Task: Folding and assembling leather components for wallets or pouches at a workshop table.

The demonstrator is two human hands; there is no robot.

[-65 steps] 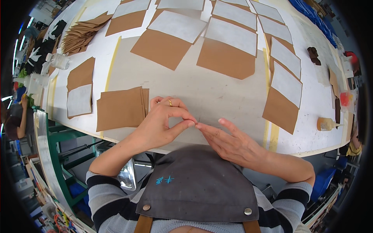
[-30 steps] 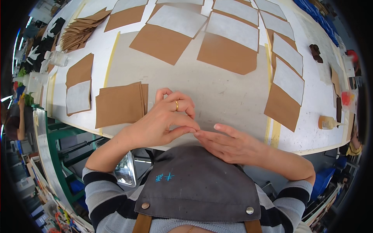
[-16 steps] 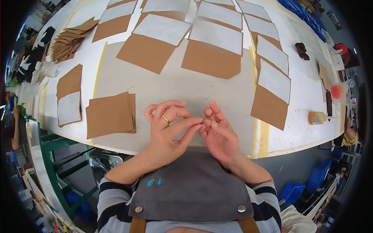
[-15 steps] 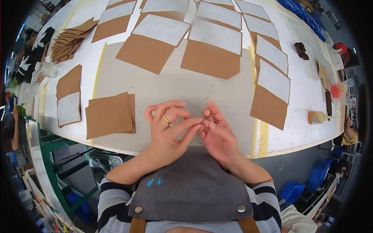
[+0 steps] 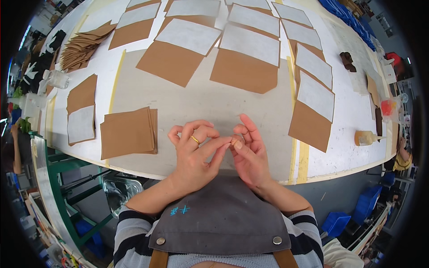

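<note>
My left hand point(image 5: 196, 156), with a gold ring, is closed in a pinch of thumb and forefinger over the near edge of the table. Against it, fingertip to fingertip, my right hand point(image 5: 251, 158) also pinches, its outer fingers loosely bent upward. Whatever the two pinches hold, if anything, is too small to make out. Left of my hands lies a stack of brown sheets point(image 5: 127, 131). Beyond them are brown pieces partly covered with white sheets, among them a brown panel with a cut corner point(image 5: 243, 71) and a tilted brown panel point(image 5: 170, 62).
Overlapping brown and white pieces point(image 5: 310, 125) run along the right. A fanned brown pile point(image 5: 85, 47) and a clear jar point(image 5: 57, 79) are at far left. A glue-coloured squeeze bottle point(image 5: 366, 137) lies at right. Yellow tape strips point(image 5: 303, 163) mark the table point(image 5: 263, 120). A green frame point(image 5: 67, 166) stands below left.
My right thumb and fingers have drawn closer together at the left fingertips. The view has shifted slightly; the pieces on the table keep their arrangement.
</note>
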